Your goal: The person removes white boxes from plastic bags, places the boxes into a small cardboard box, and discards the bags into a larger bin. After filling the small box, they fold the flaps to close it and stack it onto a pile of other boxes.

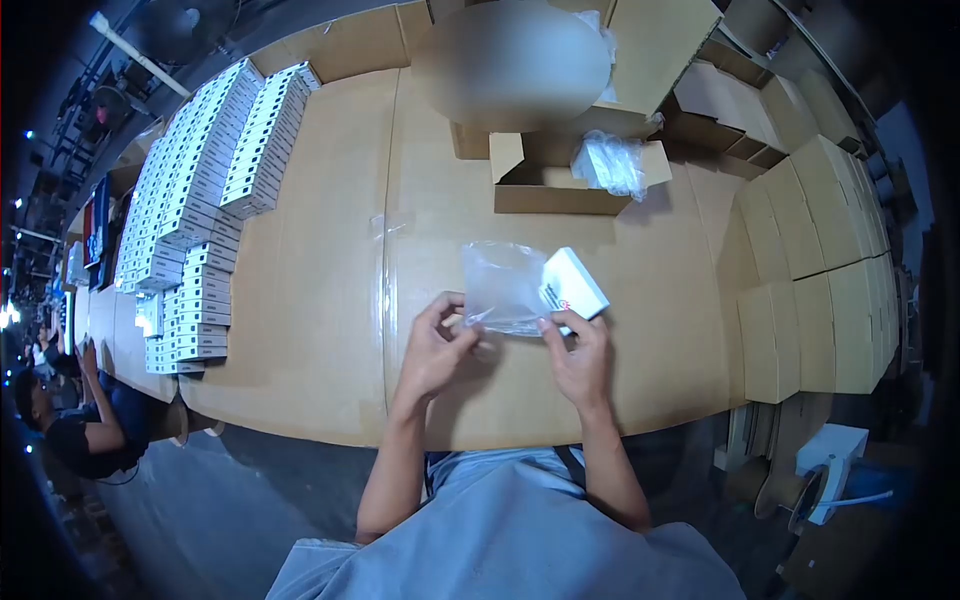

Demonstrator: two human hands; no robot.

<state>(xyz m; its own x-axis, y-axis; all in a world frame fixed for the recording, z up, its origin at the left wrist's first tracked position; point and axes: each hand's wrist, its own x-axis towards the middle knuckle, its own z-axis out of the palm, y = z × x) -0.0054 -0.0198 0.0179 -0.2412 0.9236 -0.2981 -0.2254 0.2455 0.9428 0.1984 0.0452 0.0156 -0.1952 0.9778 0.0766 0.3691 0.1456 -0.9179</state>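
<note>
A clear plastic bag is spread between my two hands above the cardboard-covered table. My left hand pinches its lower left edge with thumb and fingers. At its lower right edge, my right hand has thumb and fingers closed on the bag and on the near end of a small white box. The box lies slantwise, its left part against or behind the plastic; whether it is inside the bag I cannot tell.
Stacked white boxes stand at the left of the table. An open carton holds plastic-wrapped items. Brown cartons are piled at the right. A person sits at far left.
</note>
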